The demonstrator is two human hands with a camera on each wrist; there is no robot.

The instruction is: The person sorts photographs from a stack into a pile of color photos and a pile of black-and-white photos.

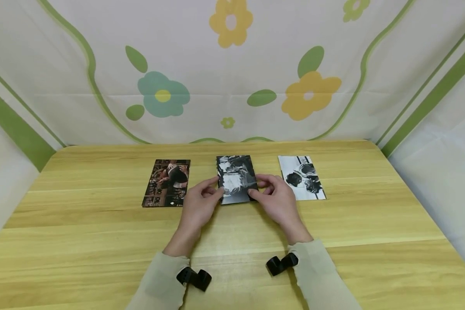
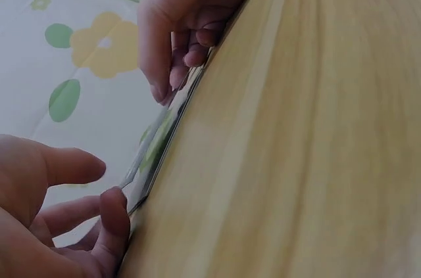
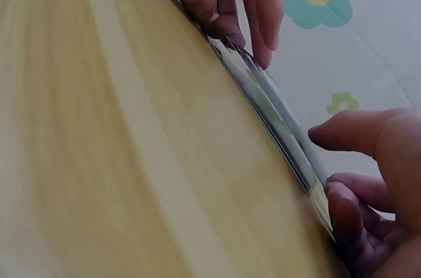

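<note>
A black-and-white photo (image 1: 234, 176) lies in the middle of the table, its long sides facing my hands. At its left edge my left hand (image 1: 201, 201) pinches it between thumb and curled fingers. My right hand (image 1: 277, 200) grips the right edge likewise, its thumb over the near right corner. In the left wrist view the photo (image 2: 148, 156) is seen nearly edge-on; a light upper layer stands slightly apart from a dark layer beneath it. The right wrist view shows the same layered edge of the photo (image 3: 276, 117) close to the tabletop.
A color photo (image 1: 166, 183) lies to the left, near my left hand. Another black-and-white photo (image 1: 302, 178) lies to the right, partly behind my right hand. Behind the wooden table (image 1: 232, 267) hangs a white flowered curtain (image 1: 201, 56).
</note>
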